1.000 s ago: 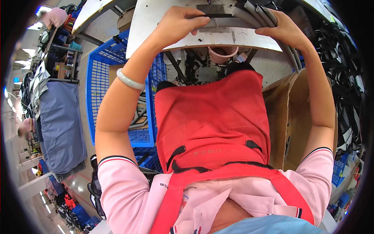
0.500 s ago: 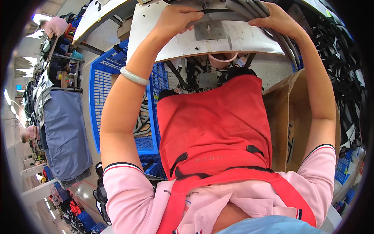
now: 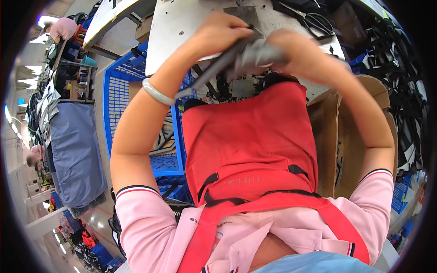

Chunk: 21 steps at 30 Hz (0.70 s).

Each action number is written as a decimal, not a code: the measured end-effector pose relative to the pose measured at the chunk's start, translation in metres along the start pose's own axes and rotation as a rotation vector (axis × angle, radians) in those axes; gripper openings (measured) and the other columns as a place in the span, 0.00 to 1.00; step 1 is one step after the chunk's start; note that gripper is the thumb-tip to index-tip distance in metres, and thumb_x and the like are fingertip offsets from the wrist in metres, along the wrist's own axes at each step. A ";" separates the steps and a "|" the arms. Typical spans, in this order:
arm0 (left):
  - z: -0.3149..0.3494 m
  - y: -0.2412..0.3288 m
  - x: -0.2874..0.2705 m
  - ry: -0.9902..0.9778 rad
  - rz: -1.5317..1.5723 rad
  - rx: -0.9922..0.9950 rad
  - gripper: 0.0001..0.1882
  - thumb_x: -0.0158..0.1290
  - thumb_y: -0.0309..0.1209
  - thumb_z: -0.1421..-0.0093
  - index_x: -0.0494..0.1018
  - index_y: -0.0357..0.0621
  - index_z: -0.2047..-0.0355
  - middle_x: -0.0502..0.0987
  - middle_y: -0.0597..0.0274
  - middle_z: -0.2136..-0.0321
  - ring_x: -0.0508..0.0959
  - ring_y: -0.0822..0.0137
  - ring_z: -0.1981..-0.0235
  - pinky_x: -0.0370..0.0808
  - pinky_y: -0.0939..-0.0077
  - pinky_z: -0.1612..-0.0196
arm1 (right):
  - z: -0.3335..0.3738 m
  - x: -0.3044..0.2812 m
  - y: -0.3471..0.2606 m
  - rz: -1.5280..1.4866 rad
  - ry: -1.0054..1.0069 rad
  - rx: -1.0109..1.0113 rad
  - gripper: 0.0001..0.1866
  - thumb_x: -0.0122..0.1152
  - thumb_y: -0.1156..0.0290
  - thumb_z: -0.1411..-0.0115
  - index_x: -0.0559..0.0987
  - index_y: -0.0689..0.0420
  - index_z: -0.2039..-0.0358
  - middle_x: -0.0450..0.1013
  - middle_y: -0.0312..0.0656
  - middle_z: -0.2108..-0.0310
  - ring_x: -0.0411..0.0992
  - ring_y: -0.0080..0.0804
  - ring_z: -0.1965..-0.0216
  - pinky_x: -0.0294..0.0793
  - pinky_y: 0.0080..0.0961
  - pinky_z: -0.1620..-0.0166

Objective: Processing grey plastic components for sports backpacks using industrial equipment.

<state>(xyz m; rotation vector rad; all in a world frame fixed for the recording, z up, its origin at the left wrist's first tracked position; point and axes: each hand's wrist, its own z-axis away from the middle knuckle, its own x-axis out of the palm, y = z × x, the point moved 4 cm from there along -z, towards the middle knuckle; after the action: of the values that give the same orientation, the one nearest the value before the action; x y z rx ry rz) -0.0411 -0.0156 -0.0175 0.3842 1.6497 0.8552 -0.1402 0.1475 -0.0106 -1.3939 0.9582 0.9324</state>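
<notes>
Over the near edge of the white worktable (image 3: pixel 170 34), my left hand (image 3: pixel 221 34) is closed with its fingertips pinching a dark grey strip. Close to it on the right, my right hand (image 3: pixel 296 50) is closed round a bundle of flexible grey strips (image 3: pixel 261 55); motion smears it. The strips run down and to the left, in front of my body, toward my left wrist. Blur hides how many strips there are and exactly how the fingers lie on them.
Black-handled scissors (image 3: pixel 316 22) lie at the table's far right. A blue plastic crate (image 3: pixel 108 109) with grey strips inside stands to my left, a cardboard box (image 3: pixel 325 136) to my right. Black straps (image 3: pixel 405 77) hang far right. A co-worker (image 3: pixel 63 29) is far left.
Both hands have come closer together, the right one moving down and to the left with the grey strips. The strips have swung off the tabletop toward me, uncovering the scissors.
</notes>
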 end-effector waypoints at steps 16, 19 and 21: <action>0.066 -0.033 0.004 -0.230 0.467 -0.301 0.17 0.54 0.41 0.37 0.79 0.38 0.60 0.78 0.63 0.77 0.73 0.77 0.80 0.70 0.82 0.73 | 0.030 -0.037 0.053 -0.224 0.097 0.094 0.26 0.66 0.66 0.54 0.75 0.66 0.55 0.75 0.45 0.68 0.72 0.33 0.66 0.71 0.28 0.56; 0.046 -0.008 -0.022 0.019 0.151 -0.131 0.17 0.57 0.40 0.41 0.81 0.40 0.60 0.78 0.64 0.78 0.74 0.76 0.80 0.71 0.80 0.73 | 0.028 -0.044 0.067 -0.364 0.051 0.301 0.22 0.67 0.65 0.54 0.75 0.63 0.60 0.72 0.36 0.69 0.68 0.22 0.66 0.70 0.23 0.58; 0.032 -0.008 -0.024 0.120 0.057 -0.026 0.17 0.57 0.40 0.42 0.81 0.39 0.61 0.79 0.63 0.78 0.75 0.75 0.78 0.72 0.79 0.72 | 0.021 -0.054 0.075 -0.366 0.040 0.328 0.20 0.67 0.64 0.51 0.75 0.62 0.61 0.72 0.34 0.71 0.68 0.20 0.69 0.71 0.22 0.61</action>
<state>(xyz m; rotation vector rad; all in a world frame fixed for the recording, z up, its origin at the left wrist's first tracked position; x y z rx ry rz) -0.0032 -0.0266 -0.0075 0.3691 1.7427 0.9575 -0.2294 0.1683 0.0133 -1.2528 0.8068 0.4524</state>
